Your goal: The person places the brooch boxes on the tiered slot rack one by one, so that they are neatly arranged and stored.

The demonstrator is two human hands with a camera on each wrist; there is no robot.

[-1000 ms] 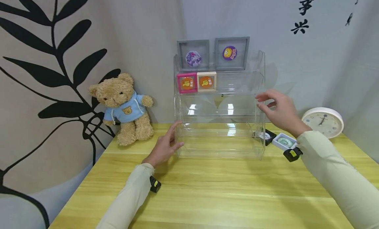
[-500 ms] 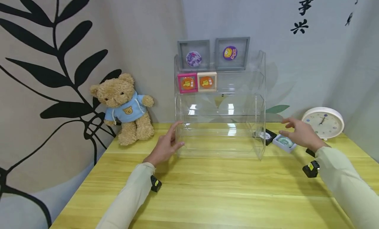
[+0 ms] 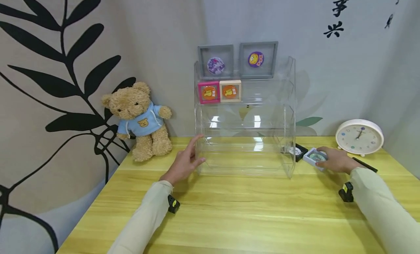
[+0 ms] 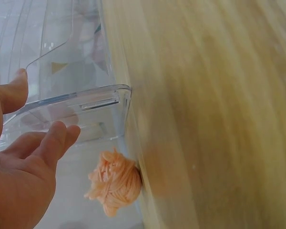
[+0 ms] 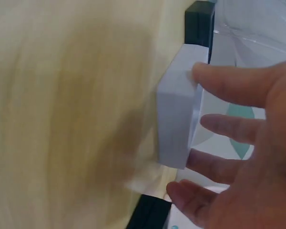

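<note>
My left hand (image 3: pixel 180 164) rests at the left side of a clear acrylic tiered rack (image 3: pixel 242 170), thumb toward its front edge. In the left wrist view its fingers are fairly straight beside the rack's side panel (image 4: pixel 71 102). My right hand (image 3: pixel 336 160) holds a small pale lavender display frame (image 3: pixel 308 160) with a green round badge, lying right of the rack. In the right wrist view the thumb is on one end of this frame (image 5: pixel 176 105) and the fingers are along its other edge. A black frame (image 3: pixel 299 153) lies between it and the rack.
Two grey frames (image 3: pixel 214 47) stand on the rack's top tier; a pink frame (image 3: pixel 199 93) and a cream one (image 3: pixel 230 100) sit below. A white clock (image 3: pixel 359 137), a black flat item (image 3: pixel 365 165) and a teddy bear (image 3: pixel 141 124) flank it. A peach stringy ball (image 4: pixel 115 183) lies nearby.
My right hand has moved from beside the rack's right side down and right to the pale lavender frame and taken hold of it. The left hand has stayed at the rack.
</note>
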